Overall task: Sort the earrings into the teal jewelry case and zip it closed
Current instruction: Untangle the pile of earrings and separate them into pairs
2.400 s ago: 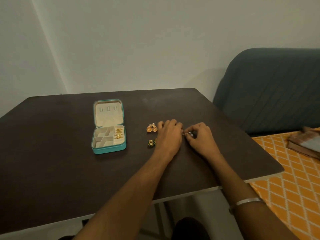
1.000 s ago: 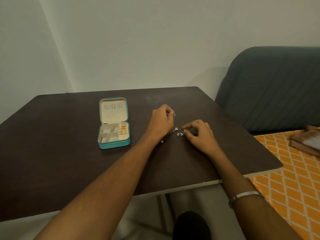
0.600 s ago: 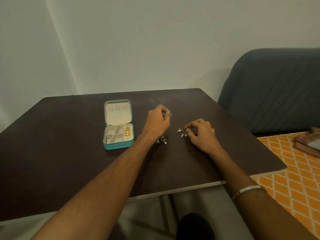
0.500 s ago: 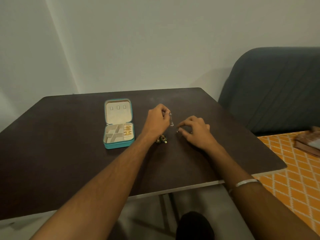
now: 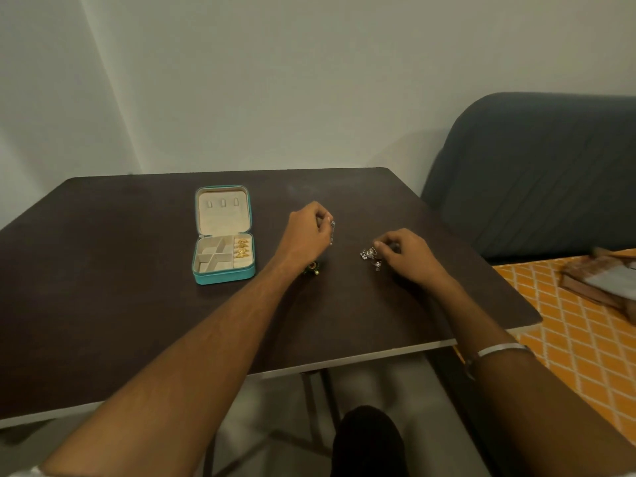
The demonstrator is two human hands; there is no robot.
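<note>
From the head camera, a dark brown table point(image 5: 137, 270) stands against a pale wall, and the teal jewelry case point(image 5: 223, 235) lies open on it, to the left of both hands. Its lid is folded back flat, with a cream lining, and the lower half is divided into small compartments; gold earrings point(image 5: 243, 248) sit in a row in the right compartment, while the other compartments look bare. The left hand point(image 5: 306, 235) is raised a little above the table, right of the case, with its fingers curled, and it pinches a thin silver earring point(image 5: 332, 230) that hangs down from the fingertips. Just under the left wrist, a small green earring point(image 5: 312, 268) lies on the table, partly hidden by the arm. The right hand point(image 5: 406, 256) rests on the table further right, well apart from the case, with its fingers bent, and the fingertips pinch a small cluster of silver earrings point(image 5: 370, 256) that lies on the table surface. A silver bangle point(image 5: 499, 349) is on the right forearm. Behind the table on the right there is a dark blue sofa point(image 5: 533, 173), and below it an orange patterned cloth point(image 5: 568, 339).
</note>
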